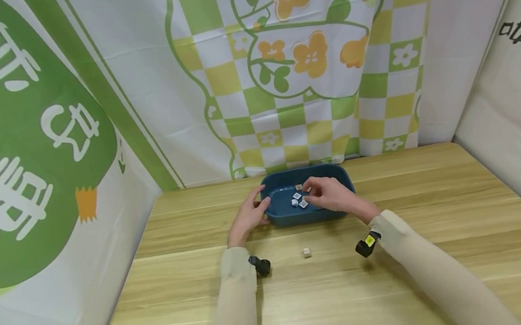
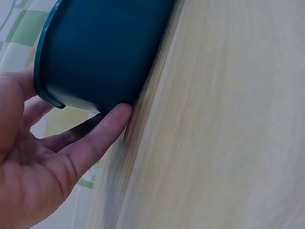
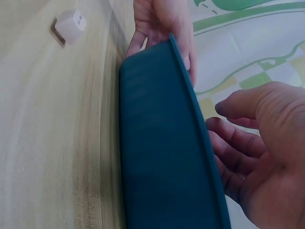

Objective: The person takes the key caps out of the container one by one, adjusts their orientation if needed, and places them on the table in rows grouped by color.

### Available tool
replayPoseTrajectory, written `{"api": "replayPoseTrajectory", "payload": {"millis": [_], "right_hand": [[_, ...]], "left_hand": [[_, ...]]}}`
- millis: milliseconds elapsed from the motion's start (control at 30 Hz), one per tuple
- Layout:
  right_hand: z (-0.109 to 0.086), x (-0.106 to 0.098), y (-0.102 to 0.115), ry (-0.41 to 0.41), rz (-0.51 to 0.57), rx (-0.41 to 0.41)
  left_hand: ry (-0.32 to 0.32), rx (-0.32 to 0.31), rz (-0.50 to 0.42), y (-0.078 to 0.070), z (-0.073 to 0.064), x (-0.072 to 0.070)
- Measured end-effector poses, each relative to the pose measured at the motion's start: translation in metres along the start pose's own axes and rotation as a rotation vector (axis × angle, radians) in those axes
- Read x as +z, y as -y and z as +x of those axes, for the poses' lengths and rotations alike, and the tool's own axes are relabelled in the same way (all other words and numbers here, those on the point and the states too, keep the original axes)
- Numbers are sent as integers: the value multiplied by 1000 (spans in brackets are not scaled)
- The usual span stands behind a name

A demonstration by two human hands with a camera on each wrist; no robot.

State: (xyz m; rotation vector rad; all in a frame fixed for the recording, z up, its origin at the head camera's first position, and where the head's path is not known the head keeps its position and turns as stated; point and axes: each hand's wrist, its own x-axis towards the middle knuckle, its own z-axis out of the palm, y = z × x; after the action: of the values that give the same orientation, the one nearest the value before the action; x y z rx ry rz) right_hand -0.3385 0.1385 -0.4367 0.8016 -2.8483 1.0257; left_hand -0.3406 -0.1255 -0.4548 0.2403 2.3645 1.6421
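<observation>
A dark blue plastic bin [image 1: 309, 216] stands on the wooden table, with several small cubes [image 1: 297, 196] inside. My left hand [image 1: 247, 214] grips its left end, thumb at the rim and fingers against the outer wall; the left wrist view shows the left fingers [image 2: 102, 131] low on that wall. Over the bin's right part hangs my right hand [image 1: 331, 195], its fingers bent and thumb and forefinger apart. In the right wrist view no cube shows between the right fingers [image 3: 238, 138]. One pale cube [image 1: 306, 253] lies on the table in front of the bin.
Behind the table [image 1: 185, 304] hangs a green-and-yellow checked cloth [image 1: 305, 123], close to the bin's far side. Printed cloths also hang at left and right. Both wrists wear small black cameras [image 1: 260, 265].
</observation>
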Motion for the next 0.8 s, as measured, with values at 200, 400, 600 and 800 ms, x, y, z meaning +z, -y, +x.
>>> {"api": "replayPoseTrajectory", "payload": {"millis": [200, 400, 600, 800], "right_hand": [[9, 4, -8, 49, -11, 34], [15, 9, -17, 114, -43, 69], [21, 12, -21, 146, -55, 94], [28, 13, -24, 192, -80, 95]], "left_hand": [[4, 12, -6, 4, 2, 0], [-4, 8, -28, 19, 15, 1], [-48, 18, -15, 29, 20, 3], [-59, 19, -1, 26, 18, 4]]}}
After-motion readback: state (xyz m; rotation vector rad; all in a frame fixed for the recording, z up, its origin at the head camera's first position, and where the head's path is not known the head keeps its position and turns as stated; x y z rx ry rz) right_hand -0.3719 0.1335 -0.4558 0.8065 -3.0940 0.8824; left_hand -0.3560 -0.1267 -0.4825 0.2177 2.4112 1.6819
